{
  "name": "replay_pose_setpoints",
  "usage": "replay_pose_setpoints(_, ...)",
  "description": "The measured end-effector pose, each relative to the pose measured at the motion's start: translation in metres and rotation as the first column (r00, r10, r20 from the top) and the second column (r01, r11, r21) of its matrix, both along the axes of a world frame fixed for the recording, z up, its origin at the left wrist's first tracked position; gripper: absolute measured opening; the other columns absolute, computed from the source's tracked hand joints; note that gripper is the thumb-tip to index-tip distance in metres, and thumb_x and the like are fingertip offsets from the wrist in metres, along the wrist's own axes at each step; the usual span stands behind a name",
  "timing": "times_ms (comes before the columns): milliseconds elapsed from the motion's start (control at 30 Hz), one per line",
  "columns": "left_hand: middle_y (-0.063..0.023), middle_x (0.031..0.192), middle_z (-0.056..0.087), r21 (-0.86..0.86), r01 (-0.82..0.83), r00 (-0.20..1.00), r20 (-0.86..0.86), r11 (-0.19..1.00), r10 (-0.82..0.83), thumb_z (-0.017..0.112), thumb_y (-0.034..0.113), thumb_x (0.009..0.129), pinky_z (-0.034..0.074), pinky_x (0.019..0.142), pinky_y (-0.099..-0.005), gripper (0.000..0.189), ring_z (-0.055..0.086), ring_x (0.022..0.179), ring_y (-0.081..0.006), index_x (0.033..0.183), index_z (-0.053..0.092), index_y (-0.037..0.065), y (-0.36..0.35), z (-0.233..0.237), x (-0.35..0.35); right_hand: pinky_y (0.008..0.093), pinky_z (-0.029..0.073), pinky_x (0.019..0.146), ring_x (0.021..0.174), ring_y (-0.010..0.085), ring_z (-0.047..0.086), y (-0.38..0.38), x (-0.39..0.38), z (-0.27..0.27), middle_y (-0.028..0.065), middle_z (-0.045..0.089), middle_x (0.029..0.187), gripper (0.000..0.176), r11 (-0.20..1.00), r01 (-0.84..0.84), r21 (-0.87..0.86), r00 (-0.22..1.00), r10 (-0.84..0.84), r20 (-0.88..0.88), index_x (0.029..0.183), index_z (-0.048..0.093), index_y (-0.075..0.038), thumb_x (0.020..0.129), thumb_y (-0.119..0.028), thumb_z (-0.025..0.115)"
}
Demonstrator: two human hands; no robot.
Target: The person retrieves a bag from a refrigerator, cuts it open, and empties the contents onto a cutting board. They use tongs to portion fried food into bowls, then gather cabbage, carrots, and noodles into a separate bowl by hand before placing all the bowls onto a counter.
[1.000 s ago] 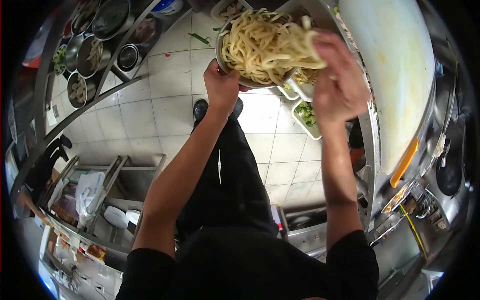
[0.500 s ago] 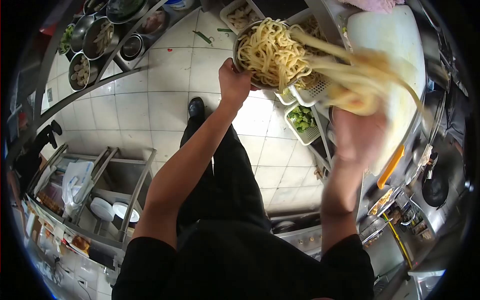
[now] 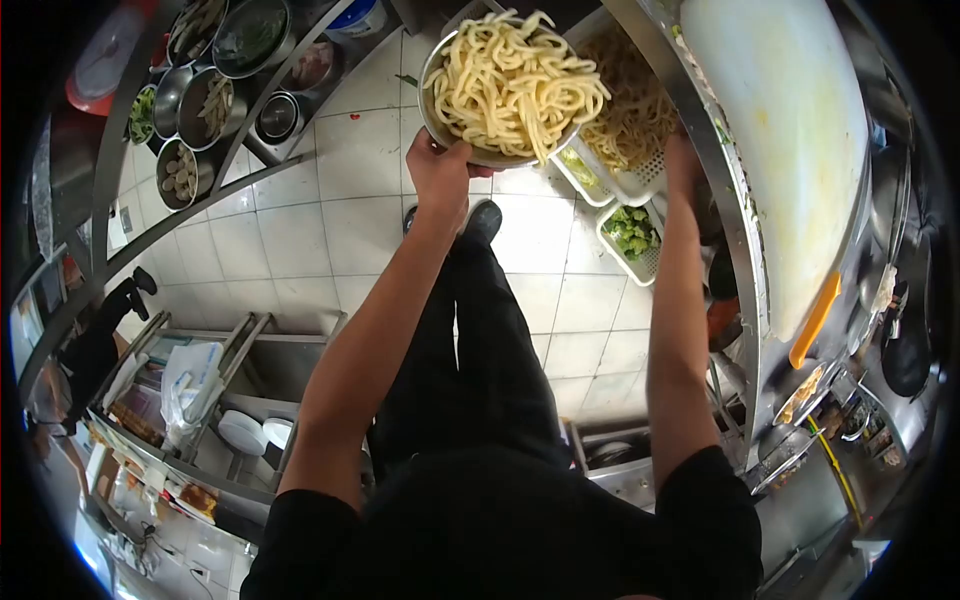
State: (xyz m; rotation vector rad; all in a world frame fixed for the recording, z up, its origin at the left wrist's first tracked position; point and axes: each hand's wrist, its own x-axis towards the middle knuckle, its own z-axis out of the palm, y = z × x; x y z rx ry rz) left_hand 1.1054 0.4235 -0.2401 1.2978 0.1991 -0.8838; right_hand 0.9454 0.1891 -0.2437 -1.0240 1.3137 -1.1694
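Quickly: note left hand clamped on near rim of metal bowl, heaped with noodles, up over the tiled floor, just beside the bench. Note right hand down at the white basket of more noodles under the bench edge; cannot tell whether fingers apart or together, partly hidden. Best to hold bowl level, given strands overhanging the far rim. Bring bowl close over basket; take small bunches, not one clump.
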Motion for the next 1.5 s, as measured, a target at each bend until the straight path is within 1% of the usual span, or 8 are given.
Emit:
replay_pose_setpoints(100, -0.0179, 0.089, 0.056, -0.047, -0.163, 0.986, -0.027, 0.986, 0.162, 0.047, -0.007, 0.071, 0.053, 0.047, -0.0272, 0.026, 0.061, 0.063, -0.0218, 0.097, 0.045, -0.009, -0.012, 0.005, -0.017, 0.0406, 0.04, 0.088, 0.094, 0.0249, 0.056, 0.097, -0.013, 0.024, 0.0141, 0.059, 0.105, 0.031, 0.949, -0.255, -0.184, 0.876, 0.146, -0.459, 0.106, 0.055, 0.004, 0.089, -0.02, 0.046)
replay_pose_setpoints(133, -0.016, 0.089, 0.056, -0.058, -0.2, 0.979, -0.063, 0.978, 0.196, 0.047, -0.006, 0.072, 0.052, 0.048, -0.0281, 0.025, 0.06, 0.063, -0.0212, 0.098, 0.046, -0.007, -0.017, 0.008, -0.023, 0.0444, 0.032, 0.096, 0.104, 0.0248, 0.05, 0.122, -0.012, 0.006, 0.0146, 0.054, 0.114, 0.046, 0.908, -0.418, 0.025, 0.908, 0.418, 0.027, 0.12, 0.044, 0.002, 0.092, -0.034, 0.039)
replay_pose_setpoints(233, -0.0152, 0.089, 0.056, -0.099, -0.219, 0.975, -0.056, 0.971, 0.214, 0.048, -0.006, 0.073, 0.05, 0.047, -0.0277, 0.025, 0.06, 0.063, -0.0207, 0.097, 0.047, -0.007, -0.018, 0.017, -0.037, 0.0454, 0.02, 0.105, 0.123, 0.0312, 0.032, 0.167, 0.029, 0.018, 0.0164, 0.035, 0.133, 0.075, 0.487, -0.702, 0.519, 0.477, -0.219, 0.851, 0.136, 0.021, -0.001, 0.087, -0.059, 0.025)
replay_pose_setpoints(367, -0.0135, 0.096, 0.057, -0.053, -0.161, 0.982, 0.097, 0.986, 0.165, 0.047, -0.006, 0.076, 0.048, 0.049, -0.0273, 0.029, 0.059, 0.069, -0.0184, 0.105, 0.045, -0.003, 0.015, 0.037, -0.039, 0.0434, 0.023, 0.105, 0.122, 0.0319, 0.036, 0.132, 0.06, 0.048, 0.0159, 0.033, 0.136, 0.071, 0.777, -0.514, 0.363, 0.592, 0.015, 0.806, 0.131, 0.029, 0.0, 0.088, -0.056, 0.029)
replay_pose_setpoints(500, -0.0118, 0.088, 0.059, -0.035, -0.161, 0.965, 0.206, 0.986, 0.164, 0.047, -0.006, 0.077, 0.049, 0.043, -0.0245, 0.018, 0.059, 0.06, -0.0156, 0.095, 0.049, -0.004, 0.055, 0.082, -0.035, 0.0305, 0.036, 0.093, 0.11, 0.0218, 0.047, 0.145, 0.084, 0.109, 0.0118, 0.051, 0.118, 0.049, 0.907, -0.417, -0.063, 0.854, 0.415, 0.313, 0.124, 0.042, 0.0, 0.092, -0.037, 0.041)
replay_pose_setpoints(633, -0.0111, 0.086, 0.06, -0.028, -0.174, 0.966, 0.188, 0.984, 0.176, 0.047, -0.005, 0.078, 0.05, 0.047, -0.0261, 0.018, 0.061, 0.062, -0.0173, 0.095, 0.051, -0.001, 0.095, 0.133, -0.033, 0.0412, 0.026, 0.101, 0.12, 0.0335, 0.039, 0.199, 0.108, 0.173, 0.018, 0.047, 0.124, 0.043, 0.488, -0.749, -0.449, 0.632, 0.319, -0.706, 0.116, 0.052, -0.002, 0.08, -0.026, 0.059)
replay_pose_setpoints(867, -0.0128, 0.084, 0.06, -0.064, -0.208, 0.954, 0.207, 0.976, 0.217, 0.046, -0.006, 0.075, 0.05, 0.042, -0.0258, 0.022, 0.061, 0.059, -0.0177, 0.096, 0.05, -0.003, 0.15, 0.212, 0.033, 0.0504, 0.024, 0.1, 0.122, 0.0389, 0.033, 0.256, 0.145, 0.263, 0.0118, 0.039, 0.133, 0.04, -0.149, -0.927, -0.344, 0.249, 0.44, -0.863, 0.109, 0.058, -0.008, 0.074, -0.027, 0.063)
replay_pose_setpoints(1500, -0.0128, 0.093, 0.06, 0.177, 0.118, 0.85, 0.491, 0.977, -0.192, 0.047, 0.002, 0.078, 0.051, 0.049, -0.0303, 0.035, 0.062, 0.062, -0.0229, 0.112, 0.043, 0.003, 0.177, 0.316, 0.374, 0.0386, 0.034, 0.097, 0.114, 0.0291, 0.046, 0.222, 0.342, 0.366, 0.0108, 0.05, 0.124, 0.035, -0.082, -0.754, -0.652, 0.497, 0.578, -0.648, 0.113, 0.055, -0.008, 0.081, -0.024, 0.057)
